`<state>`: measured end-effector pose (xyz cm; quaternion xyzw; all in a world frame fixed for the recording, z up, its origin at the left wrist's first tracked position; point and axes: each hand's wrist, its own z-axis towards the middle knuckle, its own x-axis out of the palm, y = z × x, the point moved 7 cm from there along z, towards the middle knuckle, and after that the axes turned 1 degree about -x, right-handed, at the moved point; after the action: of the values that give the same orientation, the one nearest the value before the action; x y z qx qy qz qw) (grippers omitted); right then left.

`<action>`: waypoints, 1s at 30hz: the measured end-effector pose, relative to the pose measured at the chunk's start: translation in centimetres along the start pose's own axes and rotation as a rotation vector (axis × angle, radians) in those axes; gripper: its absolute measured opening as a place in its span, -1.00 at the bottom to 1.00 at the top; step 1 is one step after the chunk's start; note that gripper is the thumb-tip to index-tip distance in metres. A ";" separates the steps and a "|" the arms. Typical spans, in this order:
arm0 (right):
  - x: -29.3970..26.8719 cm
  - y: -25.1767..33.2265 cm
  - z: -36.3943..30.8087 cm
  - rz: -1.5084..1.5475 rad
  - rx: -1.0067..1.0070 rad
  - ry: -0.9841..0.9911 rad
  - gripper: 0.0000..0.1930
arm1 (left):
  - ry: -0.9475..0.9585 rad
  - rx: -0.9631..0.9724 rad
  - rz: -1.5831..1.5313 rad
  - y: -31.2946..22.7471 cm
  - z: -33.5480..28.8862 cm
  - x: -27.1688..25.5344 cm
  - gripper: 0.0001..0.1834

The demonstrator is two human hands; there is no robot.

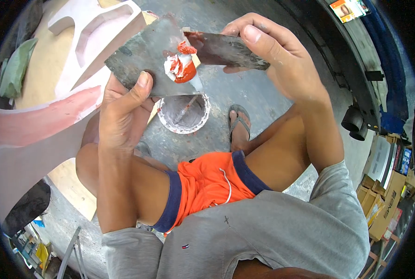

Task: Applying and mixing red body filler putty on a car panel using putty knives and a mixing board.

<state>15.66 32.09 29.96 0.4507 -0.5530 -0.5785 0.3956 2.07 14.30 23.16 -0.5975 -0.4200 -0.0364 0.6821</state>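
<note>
My left hand (123,104) grips a thin, stained grey putty spreader plate (135,58), its thumb pressed on the near corner. White putty mixed with orange-red paste (183,69) lies in a lump on the plate's right part. My right hand (284,58) is closed on a second thin putty spreader (226,50), dark and smeared. The left end of that spreader meets the right edge of the plate, close to the paste. Below the plate stands a round, putty-crusted tub (206,118) with a stick (186,109) leaning inside.
At the left is a large curved panel (35,125) with pink and white filler, beside a white cut-out shape (98,42). Cardboard boxes (386,204) are stacked at the right. A dark curved body (319,32) rises at the upper right. My sandalled foot (240,128) rests on the grey floor (268,86).
</note>
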 end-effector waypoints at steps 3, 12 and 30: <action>0.5 0.2 0.0 0.102 -0.179 -0.086 -0.64 | 0.046 0.034 -0.031 -0.4 0.4 0.8 -0.45; 2.7 1.0 -0.9 -0.213 -0.694 -0.219 -0.69 | 0.070 0.014 -0.101 -0.2 0.9 1.4 -0.50; 4.5 0.3 -0.6 -0.820 -0.953 -0.284 -0.53 | 0.028 -0.004 -0.226 0.2 1.2 0.4 -0.49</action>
<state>14.94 27.56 29.87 0.3195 -0.0652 -0.9189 0.2221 1.79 15.59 23.21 -0.5471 -0.4750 -0.1220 0.6783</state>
